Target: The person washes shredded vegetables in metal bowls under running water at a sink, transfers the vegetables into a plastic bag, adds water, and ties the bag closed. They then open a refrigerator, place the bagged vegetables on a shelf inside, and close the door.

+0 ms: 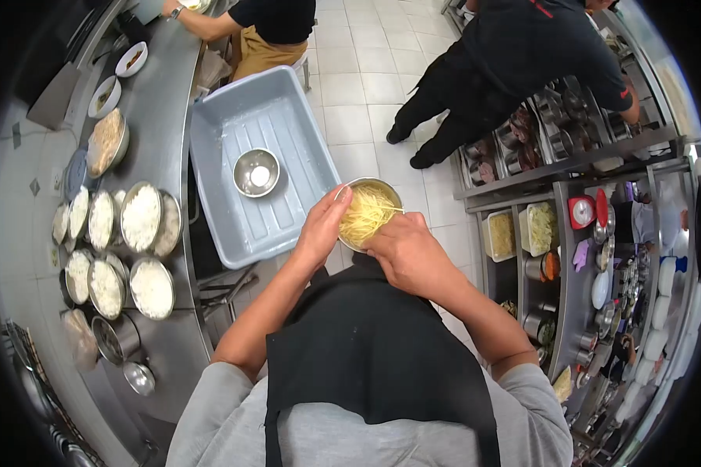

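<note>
A round metal bowl (394, 188) full of thin yellow strands (366, 212) is held in front of my apron. My left hand (325, 226) clasps its left side, with the fingers along the rim. Over the near right side of the bowl, my right hand (406, 247) has its fingers curled down into the strands; the fingertips are hidden. Just left of my hands is a large grey plastic tub (224, 226). Inside the tub sits a small metal bowl (256, 173) with a bright white spot at its bottom.
On the steel counter (157, 117) at left stand several bowls of white rice (142, 216) and a metal pot (115, 339). Two people work nearby: one in dark clothes (514, 54) at right, one seated (273, 39) beyond the tub. Shelves with food containers (539, 229) line the right.
</note>
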Demonstrator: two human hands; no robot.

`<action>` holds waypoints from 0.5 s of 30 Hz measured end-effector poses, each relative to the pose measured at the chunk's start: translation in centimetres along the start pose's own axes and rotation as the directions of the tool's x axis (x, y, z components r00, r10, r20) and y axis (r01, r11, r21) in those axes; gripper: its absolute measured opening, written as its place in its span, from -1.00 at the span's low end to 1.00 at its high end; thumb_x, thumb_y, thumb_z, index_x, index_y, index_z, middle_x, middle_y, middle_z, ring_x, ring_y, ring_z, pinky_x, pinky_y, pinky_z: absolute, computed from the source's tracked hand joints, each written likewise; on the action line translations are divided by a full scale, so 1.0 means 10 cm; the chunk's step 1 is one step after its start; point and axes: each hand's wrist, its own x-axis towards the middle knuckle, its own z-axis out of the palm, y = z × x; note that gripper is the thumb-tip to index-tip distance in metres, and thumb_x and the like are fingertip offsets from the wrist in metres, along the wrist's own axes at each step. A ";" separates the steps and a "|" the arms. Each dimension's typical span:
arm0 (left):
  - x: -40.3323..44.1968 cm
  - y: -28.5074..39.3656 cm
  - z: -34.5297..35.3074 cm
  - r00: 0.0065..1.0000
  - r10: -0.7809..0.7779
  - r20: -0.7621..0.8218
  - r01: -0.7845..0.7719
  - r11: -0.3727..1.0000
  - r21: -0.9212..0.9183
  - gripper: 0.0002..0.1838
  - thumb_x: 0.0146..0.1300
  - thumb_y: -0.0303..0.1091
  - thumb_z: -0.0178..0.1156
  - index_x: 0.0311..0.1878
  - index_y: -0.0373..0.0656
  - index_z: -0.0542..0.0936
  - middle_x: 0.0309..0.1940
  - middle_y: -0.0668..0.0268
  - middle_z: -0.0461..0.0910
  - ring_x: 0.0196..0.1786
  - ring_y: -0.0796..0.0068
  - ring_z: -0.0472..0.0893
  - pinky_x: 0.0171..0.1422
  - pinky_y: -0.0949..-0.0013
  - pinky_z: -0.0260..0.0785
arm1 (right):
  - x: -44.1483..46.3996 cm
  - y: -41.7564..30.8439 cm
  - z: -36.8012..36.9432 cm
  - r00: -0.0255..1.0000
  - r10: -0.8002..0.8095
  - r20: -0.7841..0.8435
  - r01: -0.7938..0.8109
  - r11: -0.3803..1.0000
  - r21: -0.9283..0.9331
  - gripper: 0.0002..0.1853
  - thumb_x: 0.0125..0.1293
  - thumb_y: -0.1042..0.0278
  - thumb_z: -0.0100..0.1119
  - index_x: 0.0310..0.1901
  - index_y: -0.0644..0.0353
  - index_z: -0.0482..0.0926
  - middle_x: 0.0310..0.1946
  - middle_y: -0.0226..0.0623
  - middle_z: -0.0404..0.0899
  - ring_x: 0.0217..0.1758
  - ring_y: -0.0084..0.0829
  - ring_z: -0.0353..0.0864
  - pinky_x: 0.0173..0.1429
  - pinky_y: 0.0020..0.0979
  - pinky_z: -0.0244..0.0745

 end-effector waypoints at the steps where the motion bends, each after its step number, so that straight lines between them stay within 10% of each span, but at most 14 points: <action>1: 0.16 -0.01 0.00 1.000 -0.024 -0.018 0.024 1.000 -0.020 -0.28 0.61 0.05 0.13 0.49 -0.45 0.41 0.33 0.10 0.58 0.37 0.39 0.52 0.50 0.36 0.31 | 0.07 0.12 -0.04 1.000 0.001 -0.027 0.000 1.000 0.026 -0.86 0.29 0.43 0.33 -0.13 0.15 0.75 -0.30 -0.24 0.67 -0.03 -0.17 0.62 0.19 -0.14 0.36; 12: 1.78 0.44 0.54 0.991 -0.062 -0.118 0.059 0.998 -0.032 -0.31 0.65 0.10 0.03 0.40 -0.44 0.48 0.25 0.12 0.61 0.28 0.39 0.56 0.44 0.31 0.34 | 1.16 1.75 -0.89 0.885 0.030 -0.464 0.089 0.969 0.232 -0.85 0.29 0.49 0.32 -0.12 0.18 0.75 -0.23 -0.29 0.68 -0.08 -0.20 0.58 0.16 -0.18 0.39; 15: 2.21 0.50 0.72 0.993 -0.058 -0.098 0.049 0.995 -0.089 -0.33 0.65 0.14 0.01 0.36 -0.39 0.51 0.24 0.16 0.60 0.28 0.43 0.55 0.44 0.31 0.33 | 1.37 2.25 -1.13 0.958 -0.153 -0.244 0.134 0.987 -0.092 -0.79 0.21 0.54 0.39 -0.10 0.18 0.74 -0.19 -0.30 0.67 -0.04 -0.19 0.58 0.14 -0.16 0.39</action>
